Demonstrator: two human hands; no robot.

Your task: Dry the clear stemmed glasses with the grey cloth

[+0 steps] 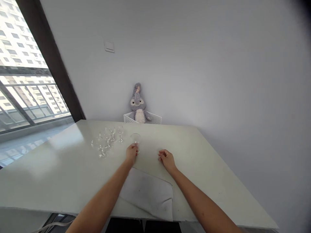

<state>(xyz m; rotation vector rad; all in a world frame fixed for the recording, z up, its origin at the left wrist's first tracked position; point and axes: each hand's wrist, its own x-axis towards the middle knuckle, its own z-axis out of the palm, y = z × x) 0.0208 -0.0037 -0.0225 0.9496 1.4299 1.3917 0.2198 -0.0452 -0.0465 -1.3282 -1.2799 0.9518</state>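
Observation:
My left hand (132, 152) is closed around the lower part of a clear stemmed glass (135, 137), which stands upright with its wide rim above my fingers. To the right, my right hand (166, 158) rests low at the table with its fingers curled in, and nothing shows in it. Several clear stemmed glasses (104, 142) stand close together to the left of my left hand. Below the hands, a pale folded cloth (148, 191) lies on the table, partly covered by my left forearm.
The pale table (194, 145) reaches back to a plain wall. Behind its far edge, a grey plush toy (138, 103) sits in a white perforated basket (155, 119). A window with a railing (39, 97) is on the left. A cable (55, 224) runs below the front edge.

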